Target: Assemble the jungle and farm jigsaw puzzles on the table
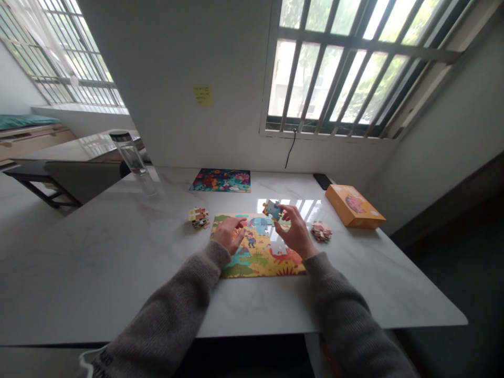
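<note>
A partly filled jigsaw puzzle (255, 257) with bright animal pictures lies flat on the white marbled table, with gaps showing in its upper right part. My right hand (294, 232) pinches a bluish puzzle piece (272, 210) between thumb and fingers, held above the puzzle's upper edge. Over the puzzle's upper left part rests my left hand (229, 234), fingers apart and slightly curled, with nothing visible in it. To the left sits a small stack of puzzle pieces (199, 217). Another pile of pieces (322, 231) lies beside my right wrist.
A dark picture sheet (222, 180) lies near the wall. An orange box (354, 206) and a black phone (322, 181) are at the right rear. A clear bottle (132, 157) stands at the left rear edge. The table (118, 294) has a front edge close to me.
</note>
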A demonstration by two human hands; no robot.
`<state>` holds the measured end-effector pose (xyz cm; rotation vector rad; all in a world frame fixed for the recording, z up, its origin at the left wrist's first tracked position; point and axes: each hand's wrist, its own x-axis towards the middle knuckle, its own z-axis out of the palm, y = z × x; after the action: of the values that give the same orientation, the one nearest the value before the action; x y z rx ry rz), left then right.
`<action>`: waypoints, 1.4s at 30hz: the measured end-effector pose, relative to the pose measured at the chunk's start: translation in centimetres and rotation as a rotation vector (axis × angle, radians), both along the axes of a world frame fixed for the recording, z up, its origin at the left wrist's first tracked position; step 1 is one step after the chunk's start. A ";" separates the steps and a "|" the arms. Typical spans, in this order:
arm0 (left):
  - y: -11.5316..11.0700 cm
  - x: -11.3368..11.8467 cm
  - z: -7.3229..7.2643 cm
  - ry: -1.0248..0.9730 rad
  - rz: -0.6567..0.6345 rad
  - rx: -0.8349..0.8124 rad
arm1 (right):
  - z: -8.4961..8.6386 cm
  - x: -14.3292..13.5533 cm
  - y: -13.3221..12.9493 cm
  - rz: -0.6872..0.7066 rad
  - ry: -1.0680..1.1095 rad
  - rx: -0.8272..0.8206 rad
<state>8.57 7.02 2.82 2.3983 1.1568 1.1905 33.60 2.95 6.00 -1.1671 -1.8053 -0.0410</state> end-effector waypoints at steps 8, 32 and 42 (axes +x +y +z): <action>0.7 0.3 -0.6 -0.341 0.053 -0.399 | -1.8 -1.5 -0.7 0.195 -0.081 -0.183; 0.7 1.0 -0.3 -0.721 -0.080 -0.744 | -2.2 -3.4 -1.5 0.225 -0.065 -0.142; -0.1 1.4 -0.5 -0.662 -0.205 -0.645 | -1.4 -1.2 -0.7 0.209 -0.002 -0.147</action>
<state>9.99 6.89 2.28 1.4437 0.8639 1.1706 32.38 2.23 4.59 -1.0730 -1.9487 0.2150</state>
